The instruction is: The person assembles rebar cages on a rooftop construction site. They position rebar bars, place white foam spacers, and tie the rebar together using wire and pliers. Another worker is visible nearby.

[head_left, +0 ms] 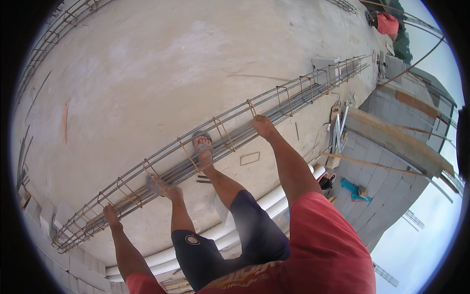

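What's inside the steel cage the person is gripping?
Inside the steel cage, long grey bars run bunched along the side nearer the person, ringed by rusty hoops. Their overlap hides the count, and the left hand and right hand cover short stretches.

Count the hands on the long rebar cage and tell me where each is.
2: the left hand is near the lower-left end of the rebar cage; the right hand is farther up to the right, beside a stirrup. Some fingers are hidden.

Passage: between stirrups [290, 102] | Obstacles: rebar bundle [245, 132] within, white pipes [275, 197]
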`<state>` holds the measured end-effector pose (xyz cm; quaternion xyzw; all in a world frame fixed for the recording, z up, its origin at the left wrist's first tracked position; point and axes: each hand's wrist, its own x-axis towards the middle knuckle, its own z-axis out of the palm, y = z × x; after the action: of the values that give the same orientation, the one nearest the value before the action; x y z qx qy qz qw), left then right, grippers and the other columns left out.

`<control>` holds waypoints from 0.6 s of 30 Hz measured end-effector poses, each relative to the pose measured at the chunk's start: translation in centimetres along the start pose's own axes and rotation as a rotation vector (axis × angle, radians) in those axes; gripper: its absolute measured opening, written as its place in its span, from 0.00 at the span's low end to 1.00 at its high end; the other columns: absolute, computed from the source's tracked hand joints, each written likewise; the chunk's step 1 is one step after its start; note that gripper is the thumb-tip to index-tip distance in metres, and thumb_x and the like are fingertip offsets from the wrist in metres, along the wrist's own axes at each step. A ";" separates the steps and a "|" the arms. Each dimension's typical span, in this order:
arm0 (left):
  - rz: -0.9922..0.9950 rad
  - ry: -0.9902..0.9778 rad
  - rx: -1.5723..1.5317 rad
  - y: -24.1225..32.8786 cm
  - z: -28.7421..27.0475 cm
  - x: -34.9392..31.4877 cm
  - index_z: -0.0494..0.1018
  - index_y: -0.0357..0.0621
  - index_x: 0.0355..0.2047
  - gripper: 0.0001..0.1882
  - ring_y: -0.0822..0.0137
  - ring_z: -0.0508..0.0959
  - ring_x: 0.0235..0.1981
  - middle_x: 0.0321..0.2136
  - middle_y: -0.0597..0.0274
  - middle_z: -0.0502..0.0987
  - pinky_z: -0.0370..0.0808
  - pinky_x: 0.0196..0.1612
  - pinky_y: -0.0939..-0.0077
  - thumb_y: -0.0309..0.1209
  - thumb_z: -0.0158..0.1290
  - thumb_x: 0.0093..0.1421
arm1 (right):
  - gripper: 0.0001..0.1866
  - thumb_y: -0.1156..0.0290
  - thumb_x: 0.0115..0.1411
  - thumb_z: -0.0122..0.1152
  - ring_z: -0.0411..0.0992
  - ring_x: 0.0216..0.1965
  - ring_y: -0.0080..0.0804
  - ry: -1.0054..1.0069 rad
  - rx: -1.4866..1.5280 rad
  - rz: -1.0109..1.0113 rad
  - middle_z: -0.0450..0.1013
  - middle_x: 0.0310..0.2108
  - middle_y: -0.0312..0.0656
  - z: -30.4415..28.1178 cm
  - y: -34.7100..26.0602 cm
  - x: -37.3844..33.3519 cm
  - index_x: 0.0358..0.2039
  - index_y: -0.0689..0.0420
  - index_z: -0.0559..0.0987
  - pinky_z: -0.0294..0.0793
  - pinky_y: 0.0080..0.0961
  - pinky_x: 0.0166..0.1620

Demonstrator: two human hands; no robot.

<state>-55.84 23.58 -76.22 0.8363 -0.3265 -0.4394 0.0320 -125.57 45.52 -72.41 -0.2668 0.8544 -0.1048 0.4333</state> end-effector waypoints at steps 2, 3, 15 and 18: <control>-0.069 -0.068 0.042 0.5 -0.1 0.4 0.65 0.45 0.36 0.14 0.71 0.62 0.27 0.25 0.66 0.63 0.61 0.35 0.70 0.43 0.47 0.61 | 0.18 0.61 0.48 0.56 0.73 0.34 0.52 -0.039 0.083 0.229 0.74 0.35 0.56 -0.6 -1.0 0.4 0.29 0.65 0.76 0.73 0.39 0.38; -0.102 -0.101 0.065 0.9 -0.1 0.8 0.66 0.44 0.40 0.17 0.70 0.63 0.29 0.27 0.65 0.64 0.62 0.37 0.69 0.43 0.47 0.61 | 0.18 0.60 0.48 0.56 0.73 0.36 0.54 -0.057 0.053 0.167 0.74 0.37 0.57 -0.5 0.1 0.6 0.30 0.65 0.77 0.73 0.40 0.40; -0.098 -0.186 0.386 -0.3 -6.2 -13.2 0.56 0.40 0.60 0.30 0.59 0.67 0.51 0.50 0.49 0.69 0.62 0.55 0.64 0.34 0.49 0.59 | 0.33 0.57 0.50 0.57 0.65 0.52 0.54 0.188 -0.022 0.217 0.67 0.47 0.62 -0.5 -3.0 -9.2 0.53 0.63 0.68 0.65 0.39 0.55; -0.098 -0.235 0.455 -2.4 -11.9 -21.1 0.65 0.37 0.54 0.25 0.61 0.72 0.45 0.42 0.52 0.74 0.67 0.50 0.67 0.33 0.50 0.57 | 0.31 0.56 0.50 0.56 0.67 0.50 0.53 0.081 0.021 0.219 0.70 0.45 0.63 -0.6 -3.4 -16.1 0.51 0.62 0.71 0.67 0.36 0.53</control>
<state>-54.02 34.83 -54.69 0.7800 -0.3775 -0.4499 -0.2163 -117.03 51.45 -59.61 -0.1626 0.8941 -0.0766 0.4103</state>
